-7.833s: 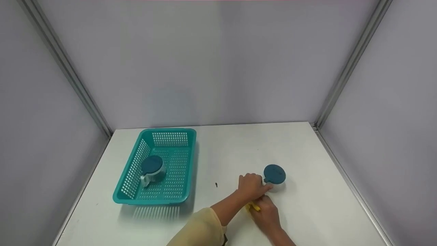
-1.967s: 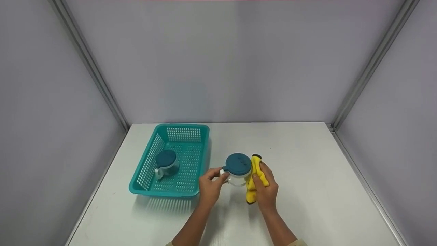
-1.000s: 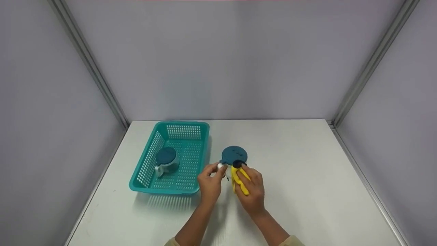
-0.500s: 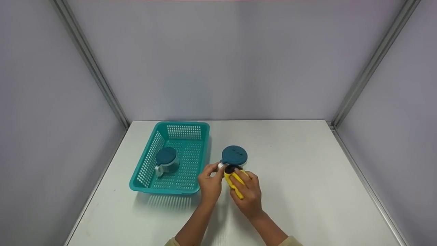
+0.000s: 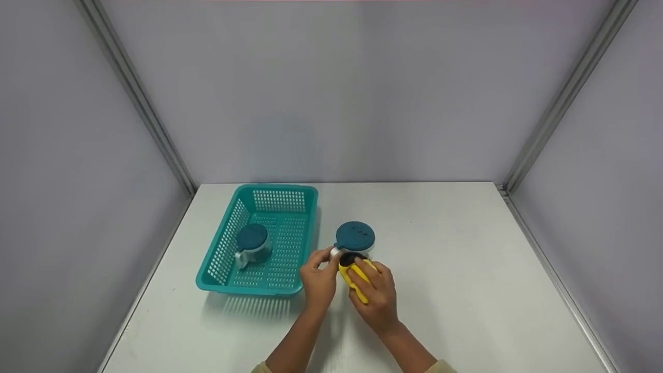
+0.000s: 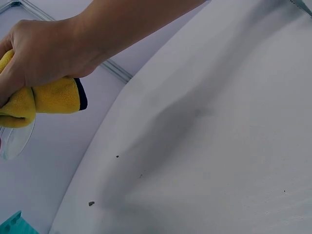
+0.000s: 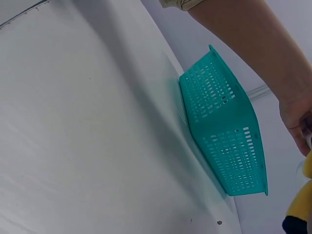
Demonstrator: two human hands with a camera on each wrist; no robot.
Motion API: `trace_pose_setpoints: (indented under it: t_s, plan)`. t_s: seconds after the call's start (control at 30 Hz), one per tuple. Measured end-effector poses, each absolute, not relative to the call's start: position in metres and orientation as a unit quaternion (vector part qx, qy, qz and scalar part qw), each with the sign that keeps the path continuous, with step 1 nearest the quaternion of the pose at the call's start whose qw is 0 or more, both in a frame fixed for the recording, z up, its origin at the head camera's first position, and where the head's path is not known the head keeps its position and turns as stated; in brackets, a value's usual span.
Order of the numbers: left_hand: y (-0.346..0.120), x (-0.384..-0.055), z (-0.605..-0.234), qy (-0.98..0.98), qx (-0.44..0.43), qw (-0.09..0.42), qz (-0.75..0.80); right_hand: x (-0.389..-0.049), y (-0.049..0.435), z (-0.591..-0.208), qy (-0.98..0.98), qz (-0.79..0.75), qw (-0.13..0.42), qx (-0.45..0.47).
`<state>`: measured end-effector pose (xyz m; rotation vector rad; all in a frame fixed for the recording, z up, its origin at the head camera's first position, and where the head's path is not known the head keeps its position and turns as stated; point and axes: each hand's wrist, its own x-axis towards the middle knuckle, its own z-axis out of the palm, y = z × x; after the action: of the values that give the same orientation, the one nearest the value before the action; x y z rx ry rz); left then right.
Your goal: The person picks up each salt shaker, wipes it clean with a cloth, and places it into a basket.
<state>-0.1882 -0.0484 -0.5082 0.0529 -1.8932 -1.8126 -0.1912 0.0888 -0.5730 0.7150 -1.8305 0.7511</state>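
Note:
A clear jar (image 5: 364, 253) with a round blue lid (image 5: 355, 235) is held up off the table in the head view. My left hand (image 5: 318, 280) pinches its white handle (image 5: 334, 252) between thumb and fingers. Bunched in my right hand (image 5: 377, 295) is a yellow cloth (image 5: 355, 280) with a black edge, held against the near side of the jar and hiding much of its body. The left wrist view shows the same cloth (image 6: 56, 96) and, below it, part of the clear jar (image 6: 17, 140).
On the left of the white table (image 5: 456, 290) stands a teal plastic basket (image 5: 282, 243), close beside my left hand. Inside it a second blue-lidded jar (image 5: 254, 244) leans with its handle toward me. Grey walls (image 5: 331, 93) enclose the table at the back and sides.
Earlier the jar stood on the table at right, with my arms crossed near it. Since then my left hand has lifted it by the handle, and the cloth has moved from its right side to its front.

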Motion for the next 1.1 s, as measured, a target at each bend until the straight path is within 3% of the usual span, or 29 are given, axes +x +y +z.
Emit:
trace_pose_setpoints:
  t_s: [0.27, 0.63, 0.83, 1.1]
  plan:
    - [-0.050, -0.190, -0.510, -0.669, 0.025, 0.223, -0.709, -0.194, 0.095, -0.571, -0.752, 0.308, 0.501, 0.296]
    - [-0.056, -0.204, -0.541, -0.655, 0.018, 0.227, -0.721, -0.197, 0.099, -0.568, -0.741, 0.328, 0.514, 0.283]
    - [-0.054, -0.202, -0.540, -0.655, 0.013, 0.226, -0.721, -0.193, 0.094, -0.568, -0.747, 0.292, 0.519, 0.294]
    - [-0.052, -0.185, -0.504, -0.691, 0.018, 0.249, -0.678, -0.189, 0.088, -0.567, -0.764, 0.246, 0.504, 0.320]
